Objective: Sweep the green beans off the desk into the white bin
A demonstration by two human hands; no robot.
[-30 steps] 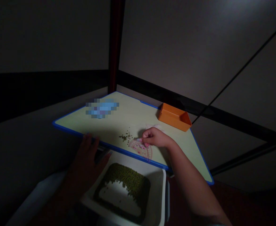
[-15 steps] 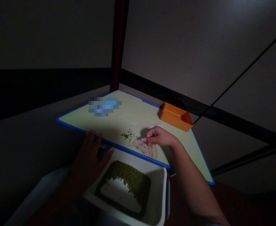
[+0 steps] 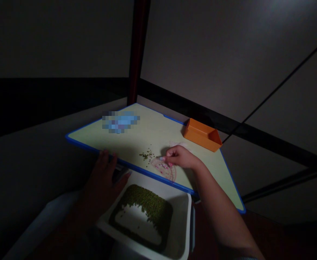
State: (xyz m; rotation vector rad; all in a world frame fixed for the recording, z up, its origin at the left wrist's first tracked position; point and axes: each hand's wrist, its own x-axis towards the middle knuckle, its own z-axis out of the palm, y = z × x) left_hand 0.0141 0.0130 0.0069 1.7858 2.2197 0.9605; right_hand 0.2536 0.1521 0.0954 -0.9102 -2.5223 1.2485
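My right hand (image 3: 180,157) is closed in a pinch on a clear, pink-marked protractor (image 3: 162,170). The protractor lies at the near side of the pale yellow tabletop (image 3: 153,126), its rounded side toward me. Just left of it, small green beans (image 3: 147,155) are scattered on the top. My left hand (image 3: 103,184) has its fingers apart, fingertips by the table's blue edge and thumb by the rim of a white bin (image 3: 184,224). Inside the bin, more green beans are heaped toward the far side, with part of its floor showing.
An orange tray (image 3: 202,135) stands at the table's back right. A blurred-out blue item (image 3: 122,122) lies at the back left. Walls meet behind the table at a dark red post (image 3: 138,54). The surroundings are dim.
My right hand has shifted slightly left, sliding the protractor with it toward the scattered beans. My left hand and the bin have stayed put.
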